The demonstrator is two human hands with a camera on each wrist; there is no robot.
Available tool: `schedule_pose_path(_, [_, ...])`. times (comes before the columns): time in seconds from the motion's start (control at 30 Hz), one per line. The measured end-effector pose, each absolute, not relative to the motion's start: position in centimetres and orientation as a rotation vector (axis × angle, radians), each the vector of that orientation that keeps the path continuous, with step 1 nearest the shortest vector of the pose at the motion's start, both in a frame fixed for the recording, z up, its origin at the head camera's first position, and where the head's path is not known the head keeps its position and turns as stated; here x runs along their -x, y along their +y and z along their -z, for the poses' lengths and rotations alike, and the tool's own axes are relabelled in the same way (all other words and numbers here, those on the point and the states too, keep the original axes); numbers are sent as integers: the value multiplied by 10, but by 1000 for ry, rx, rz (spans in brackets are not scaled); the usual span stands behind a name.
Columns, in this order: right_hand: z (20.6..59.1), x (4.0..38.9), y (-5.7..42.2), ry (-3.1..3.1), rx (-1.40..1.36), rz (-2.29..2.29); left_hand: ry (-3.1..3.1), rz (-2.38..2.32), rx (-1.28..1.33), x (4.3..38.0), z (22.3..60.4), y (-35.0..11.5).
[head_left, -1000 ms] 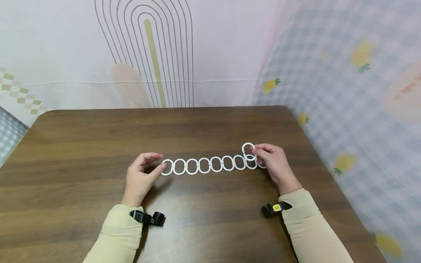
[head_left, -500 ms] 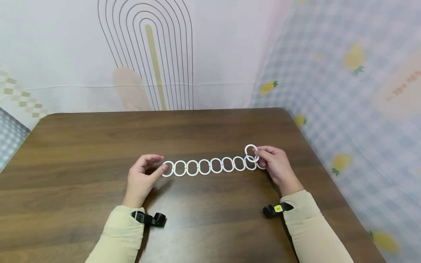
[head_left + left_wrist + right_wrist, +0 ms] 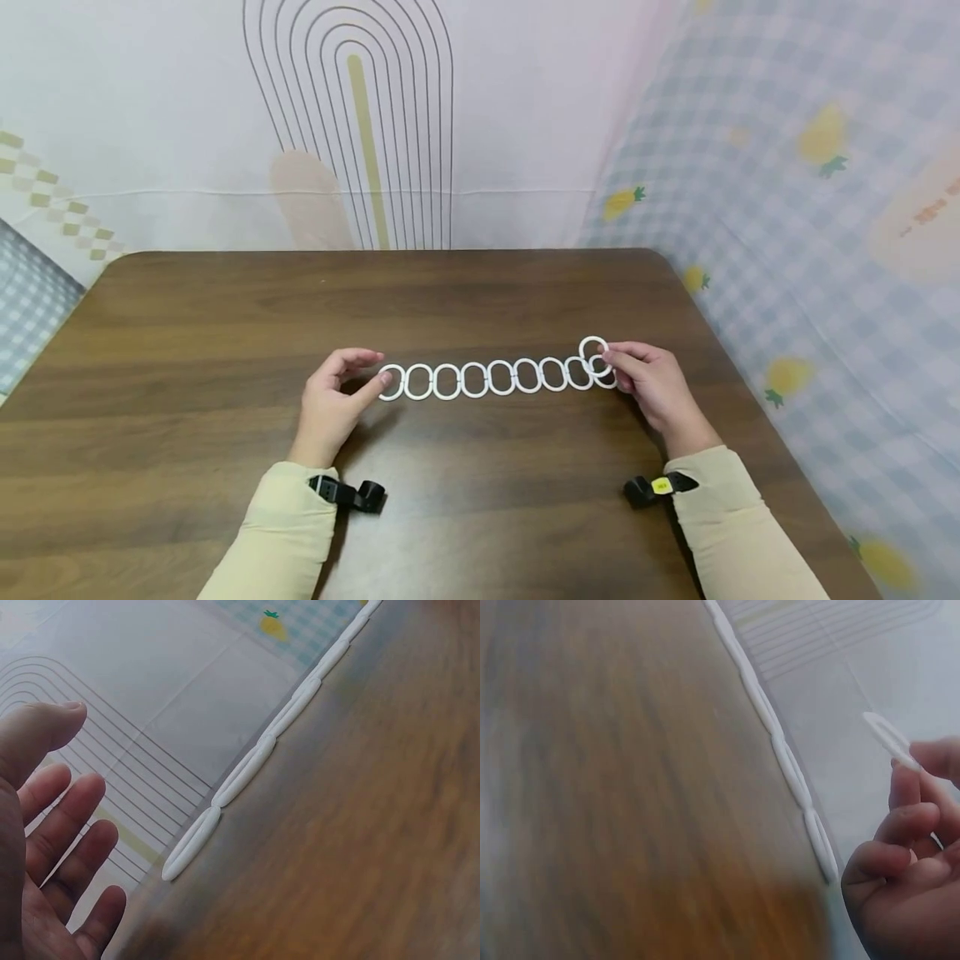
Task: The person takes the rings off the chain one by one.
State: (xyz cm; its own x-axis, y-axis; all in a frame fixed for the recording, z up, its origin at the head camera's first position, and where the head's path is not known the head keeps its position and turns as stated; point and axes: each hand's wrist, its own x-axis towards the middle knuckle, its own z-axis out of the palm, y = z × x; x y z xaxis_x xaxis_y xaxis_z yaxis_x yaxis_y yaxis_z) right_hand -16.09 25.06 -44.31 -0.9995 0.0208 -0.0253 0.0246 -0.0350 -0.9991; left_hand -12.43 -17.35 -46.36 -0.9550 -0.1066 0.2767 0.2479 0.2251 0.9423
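A straight row of several white oval rings (image 3: pixel 487 379) lies end to end on the brown table. My right hand (image 3: pixel 660 387) pinches one more white ring (image 3: pixel 594 339) between thumb and fingertips, over the row's right end. In the right wrist view this ring (image 3: pixel 871 718) is held up, apart from the row (image 3: pixel 825 859) on the table. At the row's left end, my left hand (image 3: pixel 330 408) holds nothing. Its loosely bent fingers stand a little apart from the end ring (image 3: pixel 199 844) in the left wrist view.
The wooden table (image 3: pixel 495 492) has rounded far corners. A white cloth with arch lines (image 3: pixel 517 100) hangs behind it, and a blue checked cloth with pineapples (image 3: pixel 772 208) hangs along the right side. A black strap camera (image 3: pixel 348 493) sits on each wrist.
My right hand has moved the held ring rightward along the row and slightly nearer, uncovering more of the last ring. My left hand stays beside the left end. The head view has shifted slightly.
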Motion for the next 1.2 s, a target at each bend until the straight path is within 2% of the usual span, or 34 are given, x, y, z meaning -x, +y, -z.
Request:
schedule_pose_path(0.3, [446, 155, 267, 2147, -7, 2298, -2241, 1788, 168, 124, 463, -171])
schedule_pose_path(1.2, [451, 149, 272, 2062, -42, 2351, -2256, 1804, 184, 124, 463, -170])
